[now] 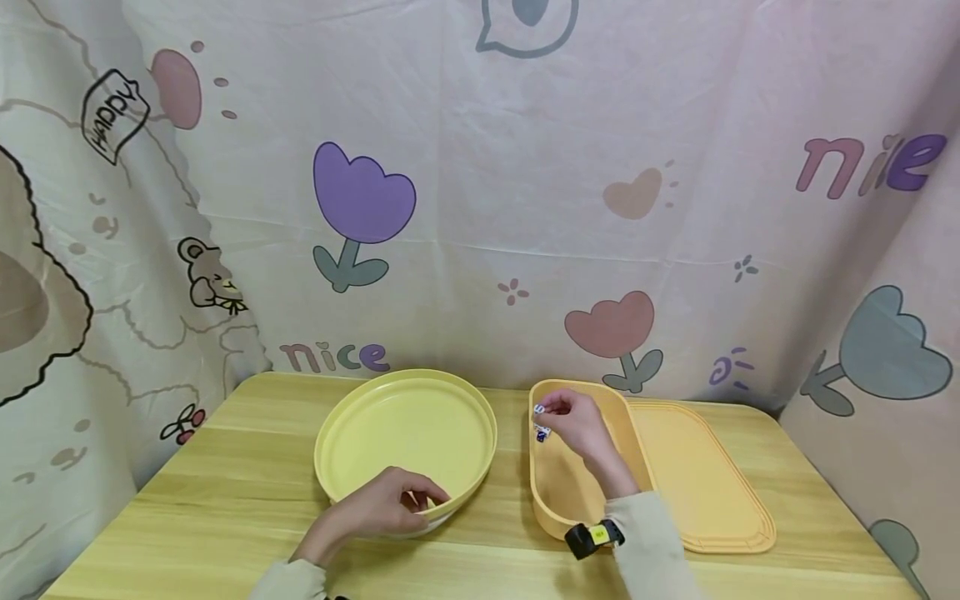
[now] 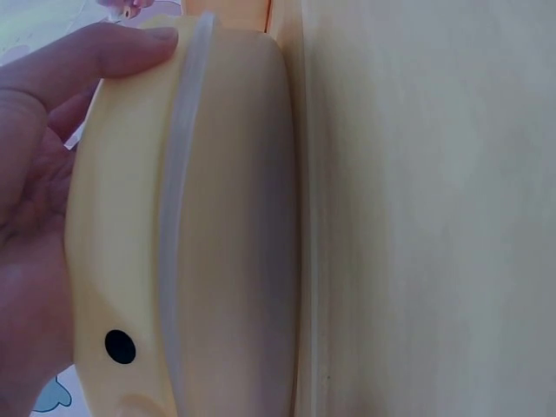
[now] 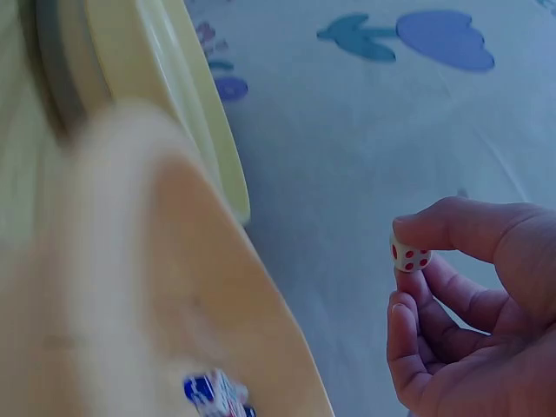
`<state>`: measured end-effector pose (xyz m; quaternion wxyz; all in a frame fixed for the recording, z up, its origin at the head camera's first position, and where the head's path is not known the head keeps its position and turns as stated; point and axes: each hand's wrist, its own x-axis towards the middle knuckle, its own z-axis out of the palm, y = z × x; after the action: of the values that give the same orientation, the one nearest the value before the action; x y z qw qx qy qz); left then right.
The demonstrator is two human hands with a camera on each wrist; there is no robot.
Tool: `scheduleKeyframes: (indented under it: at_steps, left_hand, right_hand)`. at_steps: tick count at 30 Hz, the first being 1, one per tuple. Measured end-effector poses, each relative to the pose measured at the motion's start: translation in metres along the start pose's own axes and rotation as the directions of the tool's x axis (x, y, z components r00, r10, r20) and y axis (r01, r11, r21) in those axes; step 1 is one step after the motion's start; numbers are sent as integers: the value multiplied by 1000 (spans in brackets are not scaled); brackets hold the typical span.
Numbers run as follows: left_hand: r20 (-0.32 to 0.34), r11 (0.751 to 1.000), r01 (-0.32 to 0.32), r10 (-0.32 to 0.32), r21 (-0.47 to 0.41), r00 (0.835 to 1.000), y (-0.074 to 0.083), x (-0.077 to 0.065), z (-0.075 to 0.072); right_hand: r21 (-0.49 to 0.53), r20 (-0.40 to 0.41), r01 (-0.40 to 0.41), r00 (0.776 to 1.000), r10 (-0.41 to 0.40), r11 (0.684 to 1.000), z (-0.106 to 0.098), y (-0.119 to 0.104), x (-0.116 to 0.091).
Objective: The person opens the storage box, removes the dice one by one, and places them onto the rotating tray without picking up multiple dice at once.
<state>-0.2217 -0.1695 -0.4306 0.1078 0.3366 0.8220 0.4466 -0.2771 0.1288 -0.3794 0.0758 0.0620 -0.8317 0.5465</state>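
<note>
A white die with red dots (image 3: 410, 257) is pinched between the thumb and fingertips of my right hand (image 1: 573, 421). That hand is over the far left part of an orange oblong box (image 1: 551, 479). Inside the box lie small blue-and-white pieces (image 3: 217, 393), their kind unclear. To the left stands a round yellow tray (image 1: 408, 433) with a raised rim. My left hand (image 1: 386, 500) grips its near rim; in the left wrist view the thumb (image 2: 139, 52) presses the outer wall and the other fingers are partly hidden behind the rim.
A flat orange lid (image 1: 701, 479) lies on the wooden table (image 1: 225, 492), right of the box. Behind the table hangs a printed cloth (image 1: 465, 208), with more cloth along both sides. A black strap with a yellow label (image 1: 596, 536) circles the right wrist.
</note>
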Motion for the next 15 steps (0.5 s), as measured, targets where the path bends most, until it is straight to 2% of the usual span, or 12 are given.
scheduleKeyframes:
  at_steps: [6,15]
  left_hand:
    - [2,1000,-17,17,5,1000,0,1,1]
    - [2,1000,-19,19,-2,1000,-2,1,0]
  right_hand:
    - [49,11,57,998,-57,997,20,-6,-10]
    - [34,38,99,994,-101,994,34,-10,-13]
